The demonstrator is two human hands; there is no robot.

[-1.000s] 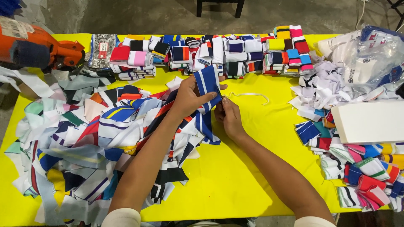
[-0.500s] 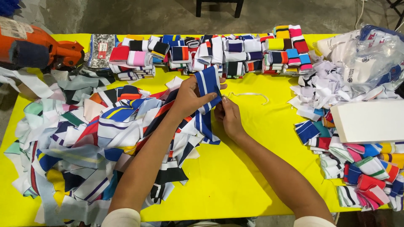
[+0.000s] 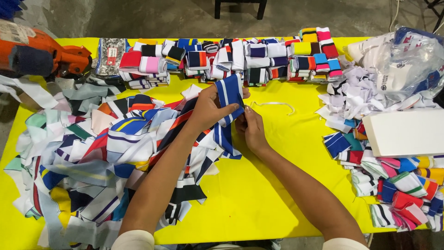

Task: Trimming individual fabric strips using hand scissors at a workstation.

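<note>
A blue fabric strip with white stripes (image 3: 230,95) is held up over the yellow table (image 3: 259,194). My left hand (image 3: 208,109) grips its upper folded part from the left. My right hand (image 3: 249,127) pinches its lower part from the right, and the strip's tail (image 3: 225,139) hangs down onto the table between my arms. A thin white band (image 3: 277,104) lies on the table just right of my hands.
A big loose heap of striped fabric strips (image 3: 92,157) covers the left side. A row of folded strips (image 3: 231,58) lines the far edge. At right are more strips (image 3: 393,185), a white box (image 3: 407,132) and a plastic bag (image 3: 407,65). An orange tool (image 3: 41,55) sits far left.
My hands stay in nearly the same place; the fingers shift slightly on the blue striped strip. Nothing else has moved.
</note>
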